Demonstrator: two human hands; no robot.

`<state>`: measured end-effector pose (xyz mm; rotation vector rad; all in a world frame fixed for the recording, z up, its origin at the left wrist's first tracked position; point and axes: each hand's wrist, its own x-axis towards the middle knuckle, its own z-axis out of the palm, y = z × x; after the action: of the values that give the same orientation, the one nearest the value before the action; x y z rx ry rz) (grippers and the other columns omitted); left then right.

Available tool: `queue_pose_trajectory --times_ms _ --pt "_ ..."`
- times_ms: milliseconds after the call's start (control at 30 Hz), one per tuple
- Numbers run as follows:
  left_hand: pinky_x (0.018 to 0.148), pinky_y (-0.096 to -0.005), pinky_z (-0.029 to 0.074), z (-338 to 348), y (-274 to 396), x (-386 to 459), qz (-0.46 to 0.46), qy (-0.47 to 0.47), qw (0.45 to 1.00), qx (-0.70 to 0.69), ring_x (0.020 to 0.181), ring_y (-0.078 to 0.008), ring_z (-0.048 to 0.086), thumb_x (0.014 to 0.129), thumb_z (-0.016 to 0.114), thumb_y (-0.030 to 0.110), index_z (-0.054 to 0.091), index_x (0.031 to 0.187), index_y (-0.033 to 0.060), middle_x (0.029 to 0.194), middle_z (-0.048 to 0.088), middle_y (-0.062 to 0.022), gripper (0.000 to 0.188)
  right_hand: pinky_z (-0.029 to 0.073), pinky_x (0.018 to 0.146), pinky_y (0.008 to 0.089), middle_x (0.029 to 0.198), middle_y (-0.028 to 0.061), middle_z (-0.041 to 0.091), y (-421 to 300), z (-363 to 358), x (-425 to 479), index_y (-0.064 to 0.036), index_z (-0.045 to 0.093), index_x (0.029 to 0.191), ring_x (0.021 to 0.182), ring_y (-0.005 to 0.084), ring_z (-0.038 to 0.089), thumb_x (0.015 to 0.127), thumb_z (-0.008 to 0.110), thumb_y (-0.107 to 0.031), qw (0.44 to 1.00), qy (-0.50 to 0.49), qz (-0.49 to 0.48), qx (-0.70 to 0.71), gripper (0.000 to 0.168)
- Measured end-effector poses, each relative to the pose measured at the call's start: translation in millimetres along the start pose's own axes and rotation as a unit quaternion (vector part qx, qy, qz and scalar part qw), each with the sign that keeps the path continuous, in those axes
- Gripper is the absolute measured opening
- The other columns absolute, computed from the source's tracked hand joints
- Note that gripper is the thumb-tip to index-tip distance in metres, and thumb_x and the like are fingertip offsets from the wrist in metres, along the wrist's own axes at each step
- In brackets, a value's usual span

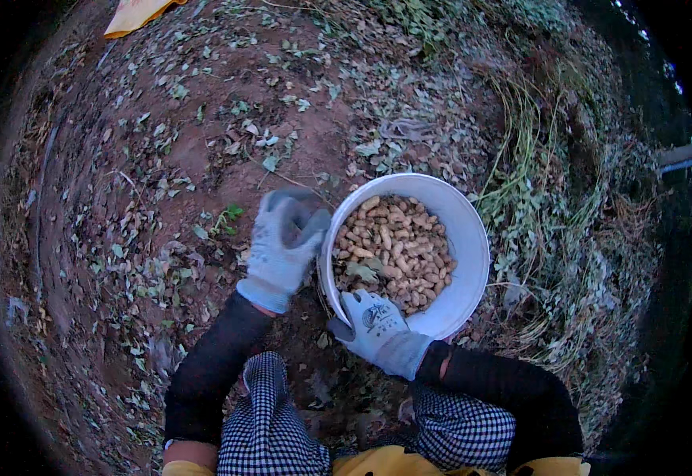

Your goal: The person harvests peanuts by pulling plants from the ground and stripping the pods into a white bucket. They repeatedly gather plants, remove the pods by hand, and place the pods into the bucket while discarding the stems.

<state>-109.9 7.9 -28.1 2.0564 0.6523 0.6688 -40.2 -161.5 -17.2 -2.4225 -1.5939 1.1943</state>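
Observation:
A white plastic bucket (468, 238) stands on the soil before me, partly filled with unshelled peanuts (402, 241). On the peanuts near the bucket's lower left side lies a green leaf (363, 271). My right hand (375, 324), in a pale knitted glove with a dark printed mark, is at the bucket's near rim; its thumb is outside the wall and its fingers reach over the rim. Just left of the bucket is my left hand (289, 244), gloved too, with fingers curved towards the thumb and somewhat blurred. I see nothing between them, though the fingertips are unclear.
Fallen leaves and bits of stem cover the reddish soil (203, 149). A heap of pulled plants with long green stems (527, 143) lies to the right of the bucket. At the top left is the edge of a yellow-orange sack (137, 18). A small green sprout (227, 220) grows left of my left hand.

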Motion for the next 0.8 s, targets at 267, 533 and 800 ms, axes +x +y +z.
queue_pose_trajectory --times_ms 267,533,800 --pt "0.095 -0.0475 0.028 41.9 -5.3 -50.7 -0.089 -0.075 0.993 -0.012 0.111 -0.0370 0.035 0.064 0.070 0.042 0.033 0.125 0.0043 0.121 0.038 -0.0202 0.081 0.046 0.073 0.0299 0.092 0.0107 0.059 95.3 -99.7 -52.5 -0.001 0.054 0.105 0.083 0.0188 0.058 0.073 0.063 -0.013 0.872 0.474 0.002 0.122 0.035" --pt "0.098 -0.0583 0.013 100.9 14.7 -9.2 0.191 -0.252 0.791 0.523 0.121 -0.0391 0.027 0.067 0.058 0.040 0.062 0.094 0.0091 0.126 0.037 -0.0192 0.041 0.044 0.078 0.0284 0.094 0.0108 0.060 184.5 -44.8 -65.7 0.002 0.055 0.101 0.088 0.0167 0.057 0.071 0.061 -0.011 0.817 0.446 0.049 0.363 0.034" --pt "0.097 -0.0515 0.022 62.4 56.8 18.1 0.197 -0.268 0.891 0.309 0.120 -0.0349 0.030 0.066 0.061 0.019 0.061 0.065 0.0111 0.109 0.051 -0.0083 0.008 0.043 0.080 0.0270 0.098 0.0089 0.058 194.7 -43.3 -73.6 0.003 0.052 0.108 0.089 0.0141 0.054 0.074 0.058 -0.013 0.782 0.440 0.100 0.429 0.038"
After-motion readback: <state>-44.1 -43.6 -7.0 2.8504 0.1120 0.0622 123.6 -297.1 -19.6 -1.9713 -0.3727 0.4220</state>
